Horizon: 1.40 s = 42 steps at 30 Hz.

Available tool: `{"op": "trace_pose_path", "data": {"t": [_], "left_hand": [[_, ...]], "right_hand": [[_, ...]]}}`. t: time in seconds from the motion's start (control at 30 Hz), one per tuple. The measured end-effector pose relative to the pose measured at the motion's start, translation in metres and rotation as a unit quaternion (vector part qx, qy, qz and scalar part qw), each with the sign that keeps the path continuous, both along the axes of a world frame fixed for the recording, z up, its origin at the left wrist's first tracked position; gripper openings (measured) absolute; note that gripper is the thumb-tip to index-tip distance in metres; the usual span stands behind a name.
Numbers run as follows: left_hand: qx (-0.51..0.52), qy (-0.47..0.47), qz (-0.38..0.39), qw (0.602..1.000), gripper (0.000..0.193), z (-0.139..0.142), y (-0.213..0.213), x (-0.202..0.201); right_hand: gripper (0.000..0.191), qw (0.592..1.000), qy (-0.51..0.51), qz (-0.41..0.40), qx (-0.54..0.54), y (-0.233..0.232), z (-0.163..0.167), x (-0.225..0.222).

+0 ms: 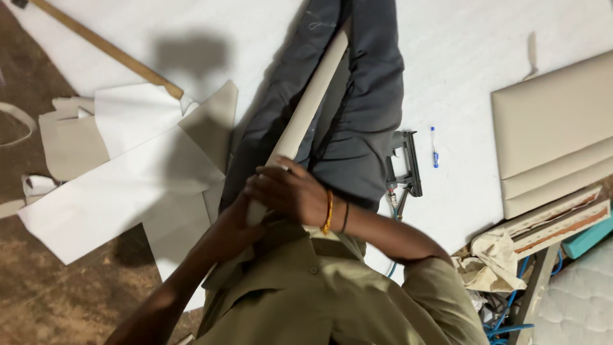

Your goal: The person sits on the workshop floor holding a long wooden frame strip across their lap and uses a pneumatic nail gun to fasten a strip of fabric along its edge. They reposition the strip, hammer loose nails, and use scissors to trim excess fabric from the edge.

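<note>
Beige roll (311,96) gripped by both hands (right hand (287,191) uppermost).

My left hand (233,227) mostly behind roll (306,105), fingers unseen. Roll's lower end buried under right hand (287,191) and shirt (306,287); top end blends into my trousers (370,96). Stick (105,48) cut by top edge. Stapler (403,166) half under my leg. Hose (504,319) runs off bottom. Pen (433,147) too small for detail.
</note>
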<state>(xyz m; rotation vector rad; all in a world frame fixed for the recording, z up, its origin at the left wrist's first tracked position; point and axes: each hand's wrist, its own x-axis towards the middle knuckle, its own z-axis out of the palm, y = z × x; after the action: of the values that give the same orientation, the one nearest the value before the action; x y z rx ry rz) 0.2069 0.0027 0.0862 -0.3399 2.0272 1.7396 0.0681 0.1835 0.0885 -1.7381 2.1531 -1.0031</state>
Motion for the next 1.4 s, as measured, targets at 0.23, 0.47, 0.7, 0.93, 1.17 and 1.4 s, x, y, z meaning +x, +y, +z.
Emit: {"op": "trace_pose_path", "data": {"t": [0.23,0.47,0.7,0.93,1.17,1.4], "left_hand": [[0.055,-0.026,0.050,0.997,0.100,0.002,0.006,-0.003],[-0.050,-0.122,0.024,0.991,0.104,0.035,0.001,-0.011],[-0.062,-0.131,0.021,0.989,0.104,0.041,-0.007,-0.012],[-0.056,-0.190,0.016,0.980,0.106,0.039,-0.008,-0.016],[-0.027,-0.068,0.043,0.996,0.101,0.033,-0.009,-0.017],[-0.104,-0.196,-0.015,0.975,0.107,0.062,-0.012,-0.013]], "right_hand": [[0.043,0.985,0.157,0.003,0.075,0.014,-0.050,-0.086],[0.042,0.965,0.225,-0.026,0.136,0.016,-0.068,-0.163],[0.035,0.939,0.285,-0.056,0.182,0.012,-0.079,-0.219],[0.042,0.964,0.216,-0.005,0.154,-0.002,-0.072,-0.147],[0.041,0.990,-0.126,0.014,0.059,-0.019,-0.022,-0.032],[0.041,0.994,0.045,0.096,0.002,-0.013,0.002,-0.008]]}}
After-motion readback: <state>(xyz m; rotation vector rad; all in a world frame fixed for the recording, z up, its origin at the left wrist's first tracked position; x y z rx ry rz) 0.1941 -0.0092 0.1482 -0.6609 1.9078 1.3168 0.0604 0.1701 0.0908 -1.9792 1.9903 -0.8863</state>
